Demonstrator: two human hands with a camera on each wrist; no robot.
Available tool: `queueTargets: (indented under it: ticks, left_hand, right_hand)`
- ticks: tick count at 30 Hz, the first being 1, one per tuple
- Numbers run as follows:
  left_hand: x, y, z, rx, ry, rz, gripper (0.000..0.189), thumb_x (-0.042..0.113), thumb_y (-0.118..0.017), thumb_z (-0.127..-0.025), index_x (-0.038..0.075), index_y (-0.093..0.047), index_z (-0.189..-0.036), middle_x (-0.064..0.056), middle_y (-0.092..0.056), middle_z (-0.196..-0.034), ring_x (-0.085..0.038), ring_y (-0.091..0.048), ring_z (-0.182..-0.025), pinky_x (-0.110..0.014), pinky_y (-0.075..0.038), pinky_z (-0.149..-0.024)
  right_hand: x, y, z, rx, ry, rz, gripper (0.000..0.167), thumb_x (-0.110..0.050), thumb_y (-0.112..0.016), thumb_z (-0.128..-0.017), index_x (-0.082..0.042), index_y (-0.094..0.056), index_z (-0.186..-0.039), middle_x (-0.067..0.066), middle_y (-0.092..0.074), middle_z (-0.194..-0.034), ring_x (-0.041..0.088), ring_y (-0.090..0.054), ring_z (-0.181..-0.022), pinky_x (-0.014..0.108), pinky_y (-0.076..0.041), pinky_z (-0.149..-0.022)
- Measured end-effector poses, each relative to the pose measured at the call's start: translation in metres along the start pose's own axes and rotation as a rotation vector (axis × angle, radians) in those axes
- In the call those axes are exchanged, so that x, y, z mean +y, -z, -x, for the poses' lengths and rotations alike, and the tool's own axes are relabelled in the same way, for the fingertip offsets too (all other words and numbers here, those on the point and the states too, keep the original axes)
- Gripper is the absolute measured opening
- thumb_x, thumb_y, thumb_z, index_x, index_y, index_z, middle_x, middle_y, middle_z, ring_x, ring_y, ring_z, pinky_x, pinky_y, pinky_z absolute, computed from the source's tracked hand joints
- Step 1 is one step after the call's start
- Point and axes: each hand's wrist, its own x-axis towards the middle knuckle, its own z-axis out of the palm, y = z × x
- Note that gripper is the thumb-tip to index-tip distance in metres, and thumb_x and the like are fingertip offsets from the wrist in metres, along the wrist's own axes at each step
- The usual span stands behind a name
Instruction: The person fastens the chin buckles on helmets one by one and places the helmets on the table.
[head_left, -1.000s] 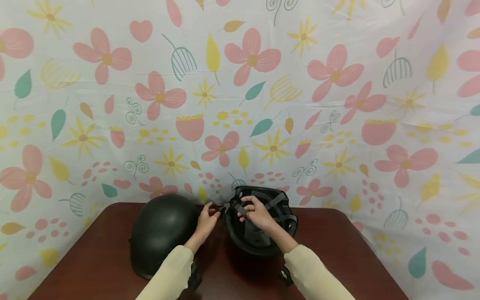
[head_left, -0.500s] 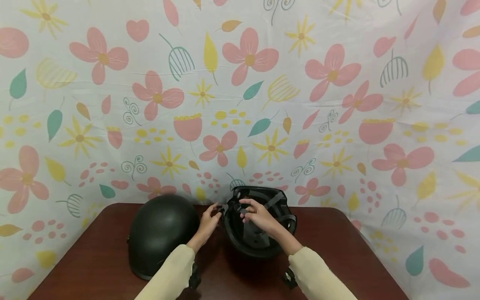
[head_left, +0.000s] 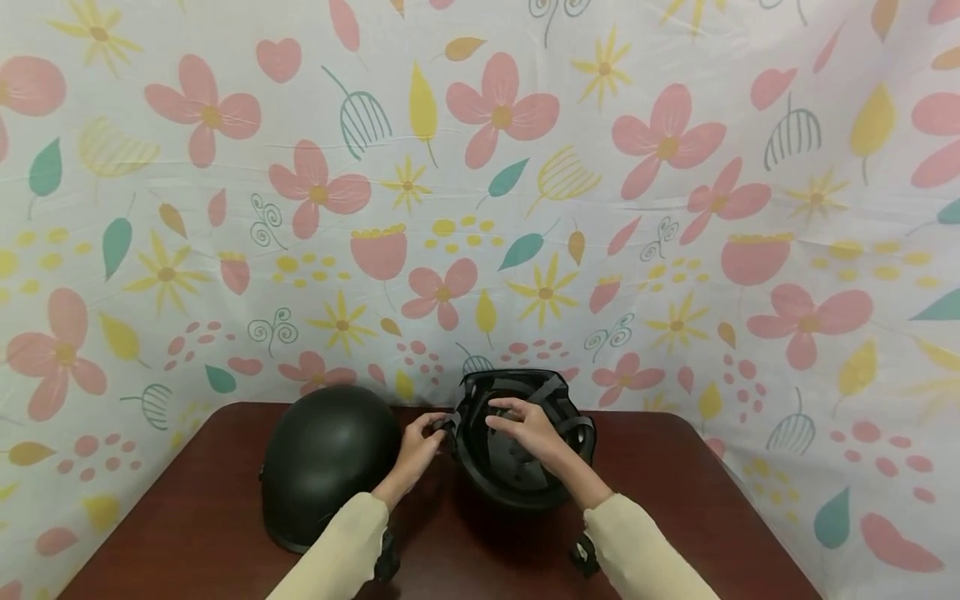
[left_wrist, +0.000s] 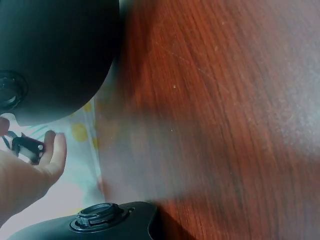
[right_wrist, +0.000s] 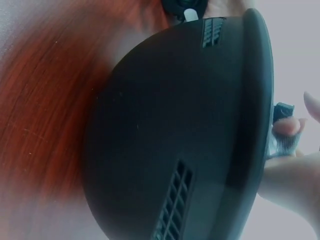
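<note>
A black helmet [head_left: 525, 492] lies upside down on the table, its padding and grey straps showing. By its left rim, my left hand [head_left: 415, 454] pinches a small black buckle [left_wrist: 30, 147] between thumb and fingertips. Over the helmet's opening is my right hand [head_left: 531, 433], its upper fingers apart. In the right wrist view a curled finger [right_wrist: 287, 127] of that hand holds a ribbed strap [right_wrist: 286, 144] with a black clip [right_wrist: 283, 111] at its end. The helmet's shell hides part of that hand there.
A second black helmet [head_left: 330, 467] stands dome up to the left, close to my left forearm. Both are on a dark red-brown wooden table [head_left: 675, 500]. A flower-patterned cloth [head_left: 480, 208] hangs behind its far edge.
My right hand has shifted slightly right, and its upper fingers have spread. The buckle piece visible at its fingertips earlier is hidden in the head view now. My left hand stays by the rim.
</note>
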Motion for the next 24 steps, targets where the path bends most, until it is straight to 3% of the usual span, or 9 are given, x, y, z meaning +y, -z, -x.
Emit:
queueTargets:
  ticks: [4, 9, 12, 15, 18, 19, 24]
  left_hand:
    - [0.018, 0.007, 0.011, 0.02, -0.006, -0.003, 0.033, -0.005, -0.047, -0.095, -0.009, -0.059, -0.125, -0.029, -0.056, -0.127, -0.014, -0.055, -0.076, -0.027, -0.049, -0.065]
    - [0.03, 0.018, 0.014, 0.025, -0.013, -0.029, 0.033, -0.005, -0.048, -0.094, -0.01, -0.058, -0.125, -0.031, -0.057, -0.125, -0.007, -0.053, -0.072, -0.023, -0.048, -0.065]
    - [0.027, 0.024, 0.01, 0.043, -0.023, -0.051, 0.032, -0.003, -0.051, -0.094, -0.006, -0.06, -0.125, -0.028, -0.058, -0.124, -0.005, -0.053, -0.072, -0.023, -0.049, -0.065]
    - [0.025, 0.029, 0.006, 0.048, -0.038, -0.059, 0.032, -0.001, -0.055, -0.094, -0.003, -0.061, -0.125, -0.024, -0.058, -0.126, -0.01, -0.055, -0.073, -0.023, -0.049, -0.066]
    - [0.029, 0.034, 0.005, 0.033, -0.061, -0.071, 0.03, 0.001, -0.057, -0.093, -0.002, -0.063, -0.123, -0.021, -0.057, -0.13, -0.012, -0.052, -0.078, -0.024, -0.045, -0.068]
    - [0.03, 0.036, 0.006, 0.024, -0.067, -0.076, 0.03, 0.001, -0.058, -0.093, -0.001, -0.063, -0.122, -0.021, -0.057, -0.13, -0.012, -0.05, -0.073, -0.024, -0.044, -0.064]
    - [0.036, 0.044, 0.012, -0.017, -0.094, -0.12, 0.029, 0.002, -0.06, -0.093, 0.0, -0.063, -0.122, -0.023, -0.056, -0.131, -0.008, -0.041, -0.055, -0.024, -0.04, -0.05]
  right_hand:
    - [0.004, -0.002, 0.0, 0.076, -0.01, -0.035, 0.043, -0.027, -0.066, -0.093, -0.006, -0.059, -0.13, 0.016, -0.052, -0.143, 0.033, -0.06, -0.112, 0.05, -0.05, -0.093]
    - [0.006, -0.001, -0.002, 0.137, -0.012, -0.056, 0.039, -0.029, -0.067, -0.093, -0.005, -0.058, -0.123, 0.015, -0.055, -0.138, 0.027, -0.059, -0.098, 0.041, -0.05, -0.082]
    - [0.004, 0.001, -0.002, 0.139, -0.009, -0.076, 0.037, -0.031, -0.066, -0.093, -0.007, -0.057, -0.12, 0.015, -0.062, -0.127, 0.023, -0.057, -0.083, 0.039, -0.049, -0.08]
    - [0.003, 0.002, -0.001, 0.146, -0.006, -0.108, 0.032, -0.03, -0.065, -0.094, -0.007, -0.056, -0.116, 0.007, -0.067, -0.104, 0.014, -0.052, -0.072, 0.037, -0.05, -0.078]
    - [0.002, 0.001, 0.0, 0.146, -0.017, -0.137, 0.027, -0.027, -0.063, -0.096, -0.006, -0.055, -0.112, -0.003, -0.061, -0.08, 0.013, -0.045, -0.063, 0.033, -0.048, -0.073]
    - [0.002, 0.001, 0.0, 0.14, -0.022, -0.14, 0.026, -0.026, -0.062, -0.096, -0.006, -0.055, -0.112, -0.006, -0.058, -0.076, 0.012, -0.044, -0.062, 0.032, -0.047, -0.073]
    - [0.002, -0.002, 0.001, 0.11, -0.034, -0.155, 0.025, -0.023, -0.058, -0.099, -0.006, -0.054, -0.117, -0.006, -0.058, -0.078, 0.016, -0.048, -0.065, 0.031, -0.048, -0.073]
